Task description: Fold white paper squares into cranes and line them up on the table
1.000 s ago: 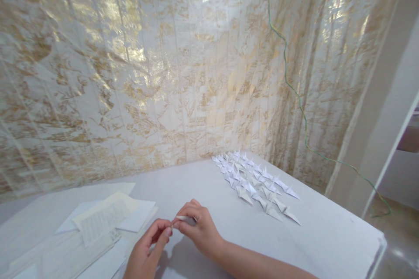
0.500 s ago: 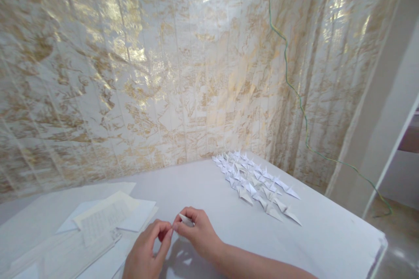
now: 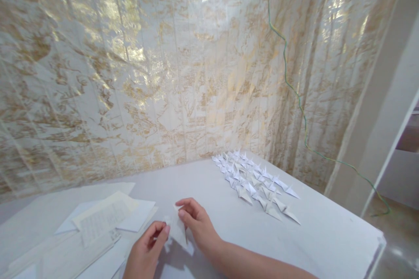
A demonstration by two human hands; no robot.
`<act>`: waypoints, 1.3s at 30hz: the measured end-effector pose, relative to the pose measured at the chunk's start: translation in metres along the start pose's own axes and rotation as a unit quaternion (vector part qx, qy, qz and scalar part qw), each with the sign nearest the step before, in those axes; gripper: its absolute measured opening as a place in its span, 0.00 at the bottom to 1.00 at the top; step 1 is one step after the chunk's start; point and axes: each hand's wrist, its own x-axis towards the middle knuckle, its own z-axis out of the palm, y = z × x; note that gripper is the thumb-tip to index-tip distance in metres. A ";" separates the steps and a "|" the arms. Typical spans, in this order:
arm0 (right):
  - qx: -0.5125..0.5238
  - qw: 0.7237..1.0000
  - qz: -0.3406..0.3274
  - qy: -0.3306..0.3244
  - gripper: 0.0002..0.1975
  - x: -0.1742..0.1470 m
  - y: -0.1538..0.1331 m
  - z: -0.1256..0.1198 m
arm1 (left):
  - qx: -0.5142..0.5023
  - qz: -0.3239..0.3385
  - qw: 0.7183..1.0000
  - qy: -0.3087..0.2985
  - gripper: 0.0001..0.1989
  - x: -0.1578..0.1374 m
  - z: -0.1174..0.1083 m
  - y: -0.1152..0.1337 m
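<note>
A small folded piece of white paper (image 3: 179, 230), partly blurred, stands between my hands above the table. Its lower point reaches down to the right. My left hand (image 3: 146, 248) pinches the paper's left side between thumb and forefinger. On the other side, my right hand (image 3: 201, 229) has thumb and forefinger closed at its upper edge. Further right lie several folded paper cranes (image 3: 250, 189), set out in slanting rows of white and greyish paper.
Loose sheets and printed paper (image 3: 104, 222) are piled at the left of the white table (image 3: 314, 244). Behind it hangs a shiny gold-patterned curtain (image 3: 183, 74). A green wire (image 3: 299, 100) dangles down past the table's right side.
The folded paper has come into fuller view, turned upright between my hands. My right fingers have lifted slightly and spread, and the left hand has shifted a little down and left.
</note>
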 end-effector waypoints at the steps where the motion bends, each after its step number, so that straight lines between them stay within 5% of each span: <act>1: -0.014 1.000 -0.022 -0.011 0.22 0.001 -0.002 -0.002 | -0.007 -0.006 1.000 0.006 0.19 0.002 -0.003 -0.001; 8: -0.210 0.959 -0.163 -0.102 0.07 -0.002 -0.011 -0.008 | -0.050 -0.015 0.998 0.021 0.17 0.008 -0.011 -0.003; 13: -0.181 0.977 -0.085 -0.074 0.03 -0.001 -0.006 -0.007 | -0.057 -0.009 0.998 0.013 0.15 0.007 -0.012 -0.001; 19: -0.138 0.990 -0.001 -0.042 0.19 0.005 0.003 -0.011 | -0.055 -0.040 0.998 0.002 0.19 0.005 -0.008 0.000; 30: -0.107 0.994 0.008 -0.034 0.25 0.005 0.003 -0.008 | -0.017 -0.017 0.999 -0.027 0.24 -0.003 0.002 -0.005; 39: -0.102 0.993 -0.053 -0.032 0.18 0.002 0.000 -0.005 | 0.033 -0.018 0.999 -0.027 0.23 -0.002 -0.005 0.001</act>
